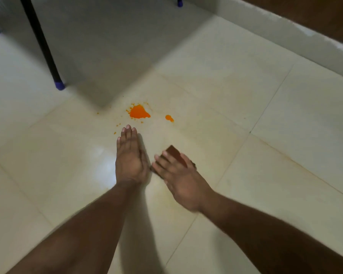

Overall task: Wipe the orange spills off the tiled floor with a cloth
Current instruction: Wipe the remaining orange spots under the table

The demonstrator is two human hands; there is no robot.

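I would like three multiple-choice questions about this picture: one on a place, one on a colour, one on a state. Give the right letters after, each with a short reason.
1. Where does the big spill lie?
A. just beyond the left hand's fingertips
B. under the right hand
C. against the wall

2. What colour is the cap on the table leg?
A. red
B. blue
C. white

3. How is the left hand?
A. curled round the cloth
B. made into a fist
C. flat, fingers straight

Key:
1 A: the spill sits on the floor a little past the left fingertips, with a small spot to its right.
2 B: the leg is black and ends in a blue cap.
3 C: the left hand's fingers lie straight; the brown cloth is under the right hand.
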